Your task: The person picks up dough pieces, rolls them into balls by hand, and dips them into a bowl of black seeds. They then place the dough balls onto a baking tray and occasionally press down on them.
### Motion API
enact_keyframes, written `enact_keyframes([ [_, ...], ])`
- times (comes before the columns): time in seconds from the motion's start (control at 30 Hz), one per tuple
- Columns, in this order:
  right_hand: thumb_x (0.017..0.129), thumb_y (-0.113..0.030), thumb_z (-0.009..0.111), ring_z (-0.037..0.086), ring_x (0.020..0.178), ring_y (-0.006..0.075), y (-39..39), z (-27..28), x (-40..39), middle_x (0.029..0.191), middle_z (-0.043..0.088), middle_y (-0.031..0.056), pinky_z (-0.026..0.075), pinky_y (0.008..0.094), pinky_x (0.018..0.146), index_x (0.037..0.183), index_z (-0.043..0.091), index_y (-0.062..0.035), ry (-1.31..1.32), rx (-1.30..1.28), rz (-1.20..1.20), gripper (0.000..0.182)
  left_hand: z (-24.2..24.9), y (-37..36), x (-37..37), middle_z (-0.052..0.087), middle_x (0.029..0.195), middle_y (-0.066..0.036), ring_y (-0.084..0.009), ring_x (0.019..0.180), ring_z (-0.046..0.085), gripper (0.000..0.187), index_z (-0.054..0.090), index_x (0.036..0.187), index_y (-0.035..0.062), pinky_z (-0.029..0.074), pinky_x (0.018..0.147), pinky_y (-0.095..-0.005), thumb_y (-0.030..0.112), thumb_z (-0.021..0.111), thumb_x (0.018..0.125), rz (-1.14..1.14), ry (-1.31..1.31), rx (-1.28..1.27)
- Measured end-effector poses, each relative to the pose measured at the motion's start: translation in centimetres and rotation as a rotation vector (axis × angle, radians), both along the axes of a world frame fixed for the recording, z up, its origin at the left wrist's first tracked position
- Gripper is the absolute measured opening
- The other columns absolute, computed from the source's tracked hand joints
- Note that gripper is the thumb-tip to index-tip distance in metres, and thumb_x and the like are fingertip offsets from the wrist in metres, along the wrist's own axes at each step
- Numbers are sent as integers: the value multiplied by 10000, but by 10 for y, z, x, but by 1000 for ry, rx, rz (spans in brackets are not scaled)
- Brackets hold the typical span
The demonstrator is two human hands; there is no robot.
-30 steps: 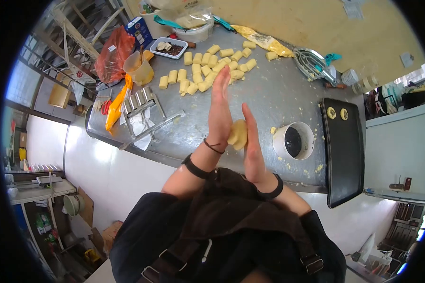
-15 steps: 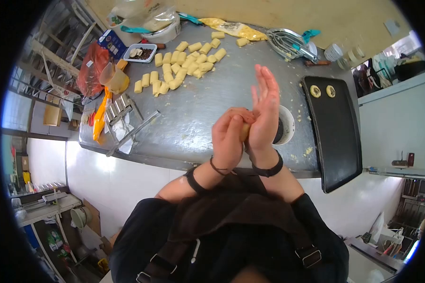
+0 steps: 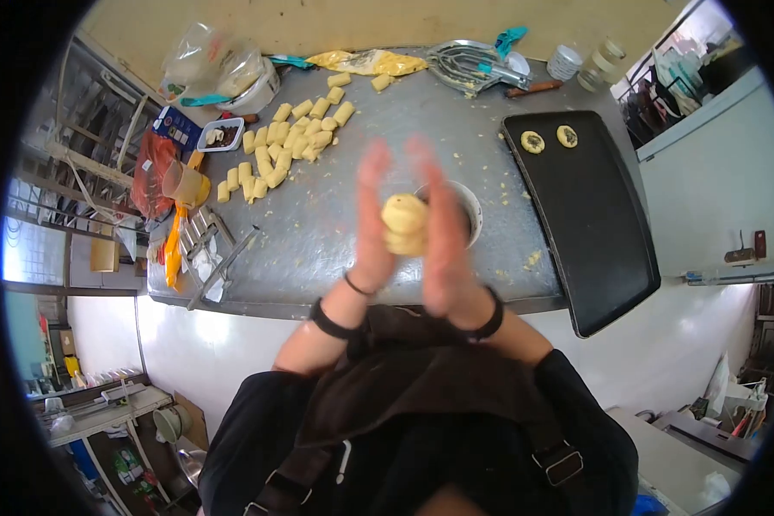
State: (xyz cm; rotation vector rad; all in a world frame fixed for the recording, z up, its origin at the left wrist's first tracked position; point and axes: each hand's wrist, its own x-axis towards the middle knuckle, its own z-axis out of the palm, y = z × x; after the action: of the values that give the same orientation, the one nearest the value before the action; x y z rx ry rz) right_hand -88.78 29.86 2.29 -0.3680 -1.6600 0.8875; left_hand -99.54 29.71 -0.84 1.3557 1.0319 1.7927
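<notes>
A round pale dough ball (image 3: 404,215) sits between my two palms, with more dough just below it. My left hand (image 3: 374,228) is upright on the ball's left side, fingers stretched out and blurred. On the other side my right hand (image 3: 445,236) is also upright with extended, blurred fingers, its palm against the dough. Behind my right hand stands a white bowl (image 3: 476,215) with dark contents, partly hidden. Several short dough pieces (image 3: 275,155) lie in a group at the back left of the metal table (image 3: 318,249).
A black baking tray (image 3: 589,224) with two filled dough rounds (image 3: 532,142) lies at the right. Whisks (image 3: 464,67) and glass jars (image 3: 602,64) are at the back. A metal roller tool (image 3: 211,245), an orange-yellow jug (image 3: 185,185) and a small tub (image 3: 221,135) stand left.
My hands have gone from cupped together around the dough to upright palms on either side of it, so the ball now shows. The view has shifted, moving the table items leftward.
</notes>
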Motion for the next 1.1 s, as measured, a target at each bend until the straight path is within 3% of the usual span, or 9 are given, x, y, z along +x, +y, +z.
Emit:
enact_keyframes([
  [0.23,961,-582,209,80,1450,301,10,-27,23,1555,146,181,15,442,1154,1478,142,37,-62,-154,83,809,36,-10,38,180,1550,-166,-270,1438,161,809,172,1492,45,121,1160,-387,631,270,942,-109,-228,-13],
  [0.3,958,-591,198,70,1451,317,-6,-3,36,1559,116,193,28,457,1152,1483,134,30,-226,-58,119,815,37,-1,30,208,1543,-157,-282,1430,180,755,190,1483,19,143,1155,-391,567,265,968,-17,90,-40],
  [0.37,972,-546,218,95,1447,320,16,-4,45,1549,139,210,55,457,1150,1477,158,31,23,74,72,769,16,-5,42,200,1546,-152,-283,1424,197,755,214,1477,19,152,1153,-394,567,296,964,-75,149,-103],
  [0.5,996,-475,244,111,1442,306,40,2,59,1552,137,197,61,424,1155,1477,135,39,241,-157,-34,712,33,-32,98,195,1548,-147,-279,1422,211,774,226,1479,45,148,1152,-408,590,351,945,-174,-473,-152],
  [0.57,993,-487,273,74,1449,306,25,-25,54,1563,97,186,52,404,1160,1490,81,16,159,-423,165,733,48,-22,72,212,1543,-147,-278,1423,211,763,225,1480,47,133,1156,-413,578,357,948,-249,-265,38],
  [0.67,979,-523,246,100,1444,312,-4,-12,56,1550,120,214,67,400,1155,1477,114,47,-78,-102,204,769,46,7,52,241,1532,-141,-268,1418,224,748,226,1481,53,151,1156,-414,571,346,955,6,1,6],
  [0.77,985,-491,248,105,1444,305,25,-8,64,1551,130,206,54,398,1157,1472,138,49,153,-54,90,736,9,-10,79,272,1521,-120,-250,1400,263,668,288,1468,79,197,1150,-397,519,358,970,-181,-505,-163],
  [1.0,974,-509,272,63,1453,299,-2,-27,67,1561,94,197,15,389,1160,1480,81,50,-53,-175,213,777,18,18,68,235,1532,-162,-256,1426,200,756,186,1496,76,70,1170,-409,575,336,949,20,-148,44],
  [1.1,955,-538,279,42,1457,295,24,-12,75,1561,82,205,13,394,1160,1483,70,45,217,-178,112,814,-16,1,88,195,1543,-169,-277,1432,180,786,155,1497,54,72,1170,-413,584,330,944,-90,-104,-19],
])
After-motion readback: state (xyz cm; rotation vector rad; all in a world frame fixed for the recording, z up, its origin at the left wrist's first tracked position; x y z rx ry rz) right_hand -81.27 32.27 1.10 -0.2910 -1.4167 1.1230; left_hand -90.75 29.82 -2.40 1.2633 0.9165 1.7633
